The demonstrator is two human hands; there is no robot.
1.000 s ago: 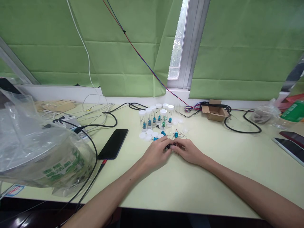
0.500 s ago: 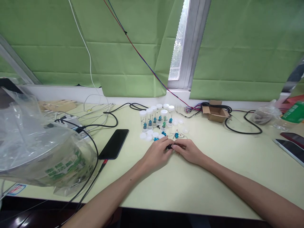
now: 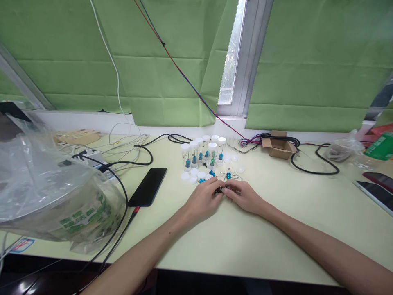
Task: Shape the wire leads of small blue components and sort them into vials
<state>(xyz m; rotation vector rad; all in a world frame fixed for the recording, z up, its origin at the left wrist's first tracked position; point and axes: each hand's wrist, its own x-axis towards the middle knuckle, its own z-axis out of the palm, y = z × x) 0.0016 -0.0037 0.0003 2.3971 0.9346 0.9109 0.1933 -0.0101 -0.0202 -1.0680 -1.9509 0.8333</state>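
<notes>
My left hand (image 3: 205, 195) and my right hand (image 3: 242, 195) meet over the table, fingertips close together. Between them is a small black part (image 3: 219, 189), pinched in the left fingers; its exact kind is too small to make out. The right thumb and fingers are closed at its right end, where a dark bit (image 3: 226, 187) shows. Just beyond the fingers lie a blue piece with thin metal leads (image 3: 228, 175) and other small blue pieces (image 3: 212, 173). Behind them stand several clear vials with white caps (image 3: 194, 153), holding blue or green pieces. Loose white caps (image 3: 185, 176) lie in front.
A black phone (image 3: 147, 187) with a cable lies left of my hands. Farther left sits a bulky clear plastic bag (image 3: 61, 205). Black cables and a small open cardboard box (image 3: 278, 147) are at the back right. A bottle with a green label (image 3: 379, 145) stands far right.
The hands stay in nearly the same place. The dark bit at the right fingertips shows a little more; the right fingers have shifted slightly.
</notes>
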